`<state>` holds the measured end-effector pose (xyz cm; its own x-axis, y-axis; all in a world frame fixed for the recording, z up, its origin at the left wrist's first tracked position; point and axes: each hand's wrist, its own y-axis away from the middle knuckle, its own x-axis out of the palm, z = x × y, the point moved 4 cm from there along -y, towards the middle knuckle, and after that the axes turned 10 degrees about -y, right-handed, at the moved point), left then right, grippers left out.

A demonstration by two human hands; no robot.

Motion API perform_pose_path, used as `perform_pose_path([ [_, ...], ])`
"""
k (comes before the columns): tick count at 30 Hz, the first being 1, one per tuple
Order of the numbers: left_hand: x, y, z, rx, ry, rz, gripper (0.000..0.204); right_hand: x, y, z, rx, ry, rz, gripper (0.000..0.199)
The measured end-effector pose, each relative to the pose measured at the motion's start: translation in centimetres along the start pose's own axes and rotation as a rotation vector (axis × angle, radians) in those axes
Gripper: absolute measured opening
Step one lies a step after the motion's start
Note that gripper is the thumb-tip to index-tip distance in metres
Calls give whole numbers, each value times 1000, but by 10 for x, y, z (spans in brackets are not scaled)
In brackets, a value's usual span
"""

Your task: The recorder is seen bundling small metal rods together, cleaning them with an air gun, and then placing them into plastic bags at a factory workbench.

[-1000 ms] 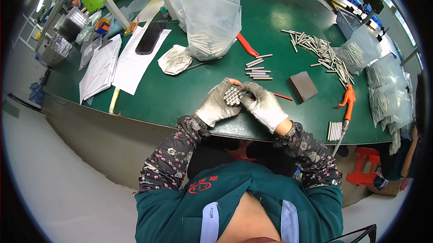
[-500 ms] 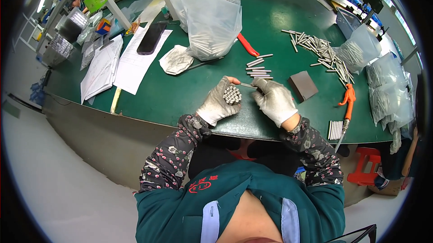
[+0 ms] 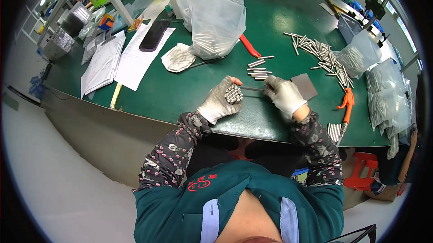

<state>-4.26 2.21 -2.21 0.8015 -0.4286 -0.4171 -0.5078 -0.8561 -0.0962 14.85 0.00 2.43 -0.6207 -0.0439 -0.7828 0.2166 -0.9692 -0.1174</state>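
Observation:
A round bundle of metal pins [image 3: 233, 94] sits in my gloved left hand [image 3: 215, 104], its ends facing up and the fingers wrapped round it. My gloved right hand [image 3: 286, 96] pinches a thin grey rod [image 3: 252, 89] that points left toward the top of the bundle. Whether its tip touches the pins I cannot make out. Just beyond my right fingers lie loose pins in a short row [image 3: 259, 72]. A dark square block [image 3: 305, 86] is partly covered by my right hand.
Clear bags of pins [image 3: 212, 31] stand beyond my hands, beside a red-handled tool [image 3: 249, 45] and a crumpled white cloth [image 3: 178, 58]. Right lie a pin heap [image 3: 324, 56], an orange air gun [image 3: 347, 103] and a pin row [image 3: 334, 132]. Papers [image 3: 101, 62] and a phone [image 3: 154, 35] lie left.
My right hand has moved right, away from the bundle, and now overlaps the dark block. More of the thin rod shows between my hands. My left hand stays nearly still.

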Motion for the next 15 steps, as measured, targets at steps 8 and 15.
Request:
perform_pose_path([
  [8, 2, 1, 3, -32, 107, 1, 49, -18, -17, 16, 27, -270, 104, 19],
  [15, 5, 0, -3, -76, 206, 71, 40, -1, -31, 29, -221, -3, 208, 23],
])
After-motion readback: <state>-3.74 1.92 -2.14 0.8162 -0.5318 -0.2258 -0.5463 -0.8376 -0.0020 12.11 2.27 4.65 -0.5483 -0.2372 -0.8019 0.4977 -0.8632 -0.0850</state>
